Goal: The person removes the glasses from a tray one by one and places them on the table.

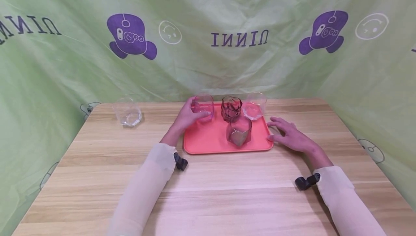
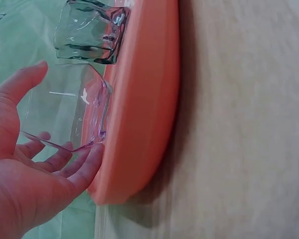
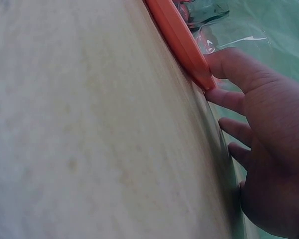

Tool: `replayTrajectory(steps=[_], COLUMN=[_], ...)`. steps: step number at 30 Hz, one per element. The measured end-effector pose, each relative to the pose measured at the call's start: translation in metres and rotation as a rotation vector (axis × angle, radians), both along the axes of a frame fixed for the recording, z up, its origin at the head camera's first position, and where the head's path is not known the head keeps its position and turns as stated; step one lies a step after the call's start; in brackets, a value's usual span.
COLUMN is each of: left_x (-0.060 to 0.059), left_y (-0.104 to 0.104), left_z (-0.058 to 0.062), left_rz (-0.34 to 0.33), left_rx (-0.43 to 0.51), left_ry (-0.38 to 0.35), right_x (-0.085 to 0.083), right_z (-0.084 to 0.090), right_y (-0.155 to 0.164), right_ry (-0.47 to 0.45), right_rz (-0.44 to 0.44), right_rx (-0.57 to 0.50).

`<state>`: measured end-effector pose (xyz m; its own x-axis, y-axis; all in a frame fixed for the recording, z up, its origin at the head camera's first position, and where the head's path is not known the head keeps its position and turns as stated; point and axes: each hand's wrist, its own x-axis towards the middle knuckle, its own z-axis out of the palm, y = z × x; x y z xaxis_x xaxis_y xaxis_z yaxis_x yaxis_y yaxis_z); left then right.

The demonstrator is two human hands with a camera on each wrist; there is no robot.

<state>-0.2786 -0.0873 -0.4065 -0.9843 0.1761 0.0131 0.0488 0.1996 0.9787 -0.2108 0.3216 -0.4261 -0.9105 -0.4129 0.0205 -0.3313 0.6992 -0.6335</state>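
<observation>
On the red tray (image 1: 208,138), my left hand (image 1: 191,116) holds a pinkish clear glass (image 1: 204,102) at the back left, the thumb across its front. In the left wrist view that glass (image 2: 72,109) stands upright, with the fingers (image 2: 82,169) along one side, near its base. A dark purple glass (image 1: 231,107) is to its right. My right hand (image 1: 289,134) has its thumb and forefinger at the tray's right rim (image 3: 187,47), with the other fingers spread and holding nothing. Close by, inside the rim, stands a clear glass (image 1: 255,106).
A smoky glass (image 1: 239,131) stands toward the tray's front right. Another clear glass (image 1: 128,112) is on the wooden table (image 1: 227,196), off the tray at the back left. Green printed cloth (image 1: 208,66) hangs behind and at both sides.
</observation>
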Motion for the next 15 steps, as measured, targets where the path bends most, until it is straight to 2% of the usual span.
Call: replayTrajectory(steps=[5,15], left_x=[-0.0002,-0.0005], left_y=[0.0025,0.005], left_z=[-0.0002,-0.0016], left_rz=[0.018,0.053], left_rx=[-0.051,-0.062], left_ry=[0.005,0.008], right_x=[0.0009,0.0012], right_z=[-0.0001,-0.0009], right_y=[-0.0003,-0.0002], right_ry=[0.0,0.012], right_rz=[0.004,0.009], right_rx=[-0.002,-0.007])
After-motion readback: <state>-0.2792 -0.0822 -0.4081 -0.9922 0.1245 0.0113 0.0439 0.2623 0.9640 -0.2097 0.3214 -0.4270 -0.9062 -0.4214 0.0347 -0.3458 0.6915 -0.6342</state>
